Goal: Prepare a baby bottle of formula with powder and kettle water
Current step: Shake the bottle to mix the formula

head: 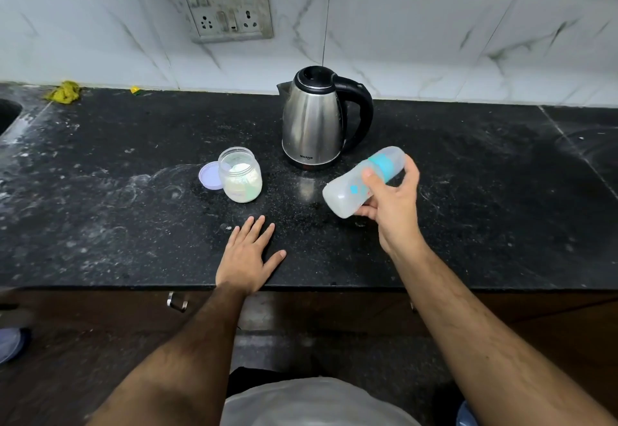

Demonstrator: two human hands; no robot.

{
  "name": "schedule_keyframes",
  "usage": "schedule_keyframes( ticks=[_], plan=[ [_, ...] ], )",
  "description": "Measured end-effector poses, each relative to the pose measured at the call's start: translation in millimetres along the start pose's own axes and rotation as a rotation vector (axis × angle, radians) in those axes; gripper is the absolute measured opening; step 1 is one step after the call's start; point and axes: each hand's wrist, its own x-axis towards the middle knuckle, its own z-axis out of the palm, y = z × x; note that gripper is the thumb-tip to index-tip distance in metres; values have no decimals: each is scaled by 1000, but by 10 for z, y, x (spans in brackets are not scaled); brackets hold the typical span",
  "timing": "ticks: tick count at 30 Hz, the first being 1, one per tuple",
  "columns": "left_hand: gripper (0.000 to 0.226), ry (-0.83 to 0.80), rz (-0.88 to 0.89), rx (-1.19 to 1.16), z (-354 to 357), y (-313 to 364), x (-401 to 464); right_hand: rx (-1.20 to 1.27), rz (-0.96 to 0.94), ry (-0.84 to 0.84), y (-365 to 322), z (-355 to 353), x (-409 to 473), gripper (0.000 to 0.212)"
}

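Gripping the capped, tilted baby bottle [363, 182] right of the kettle [314, 118], the right hand [391, 196] seems to be mixing (left hand [249, 251] flat, empty), so little remains.

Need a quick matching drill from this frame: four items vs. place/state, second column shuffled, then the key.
Column 1
1. stainless steel electric kettle
2. clear plastic jar of white powder
3. translucent baby bottle with turquoise collar
4. round lilac lid

Column 2
A. lying flat on the counter, left of the jar
B. tilted, gripped in the right hand
C. upright, lid closed, handle to the right
D. open, standing on the counter

Pairs: 1-C, 2-D, 3-B, 4-A
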Motion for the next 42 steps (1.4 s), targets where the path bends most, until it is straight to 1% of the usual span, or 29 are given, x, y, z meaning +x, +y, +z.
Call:
schedule_keyframes(
  ticks=[3, 4, 7, 8, 9, 11, 12, 13, 15, 16, 17, 20, 21, 24, 25, 26, 28, 29, 30, 32, 33, 34, 37, 38, 39, 41, 42],
  plan=[
    [81, -2, -1, 2, 6, -5, 4, -139, 11, -208, 31, -25, -61, 79],
    [81, -2, -1, 4, 9, -2, 6, -128, -2, -204, 32, -42, -60, 78],
    [82, 1, -2, 3, 12, 0, 5, -30, -33, -8, 24, -104, 23, 72],
    [82, 1, -3, 2, 13, -6, 3, -36, -28, 4, 28, -110, 25, 70],
    [82, 1, -4, 0, 13, -12, 1, -66, -13, -36, 46, -105, 11, 71],
    [82, 3, -5, -5, 14, -15, -2, -146, 11, -188, 98, -94, -62, 77],
    [81, 6, -5, -7, 15, -9, 3, -151, 5, -211, 99, -88, -89, 78],
    [81, 8, -5, -7, 14, -4, 6, -118, -2, -177, 92, -87, -80, 77],
    [80, 9, -4, -7, 13, 5, 8, -24, -13, -13, 62, -89, -21, 72],
    [79, 9, -5, -5, 14, 2, 5, -12, -9, 31, 49, -86, -8, 70],
    [78, 7, -5, -3, 14, -4, 1, -31, 3, 20, 42, -73, -12, 68],
    [78, 6, -6, -3, 13, -12, -7, -155, 15, -190, 72, -48, -100, 74],
    [79, 6, -4, -5, 12, -9, -3, -144, 3, -193, 63, -42, -113, 75],
    [80, 8, 2, -4, 19, -2, 2, -28, -14, -5, 24, -55, -32, 74],
    [80, 9, 2, -4, 19, -4, 2, -29, -6, 6, 14, -54, -26, 75],
    [79, 6, 0, -4, 17, -10, -2, -53, 6, -34, 22, -47, -38, 75],
    [79, 1, -4, 3, 12, -12, 0, -137, 8, -184, 68, -48, -94, 76],
    [79, -1, -5, 4, 10, -11, 2, -145, -6, -213, 67, -47, -122, 76],
    [79, -2, -4, 3, 8, -8, 2, -116, -22, -190, 60, -53, -114, 74],
    [78, -4, -1, 0, 5, -3, 3, -40, -39, -32, 41, -78, -47, 70],
    [78, -3, -1, -3, 4, -2, 2, -31, -33, 20, 35, -87, -30, 70],
    [77, -1, -2, -4, 1, -5, 1, -39, -15, 21, 35, -84, -32, 71],
    [76, 0, -2, -7, -5, 2, -3, -128, 32, -184, 116, -63, -124, 81],
    [76, -1, -1, -9, -5, 6, -4, -128, 21, -199, 123, -56, -149, 82],
    [76, -3, 0, -8, -6, 7, -3, -94, 7, -155, 127, -61, -133, 81],
    [75, -7, 0, -6, -7, 9, 0, -14, -15, 4, 127, -88, -69, 78],
    [74, -9, -1, -5, -9, 8, 2, -4, -11, 41, 126, -88, -57, 77]
  ],
)
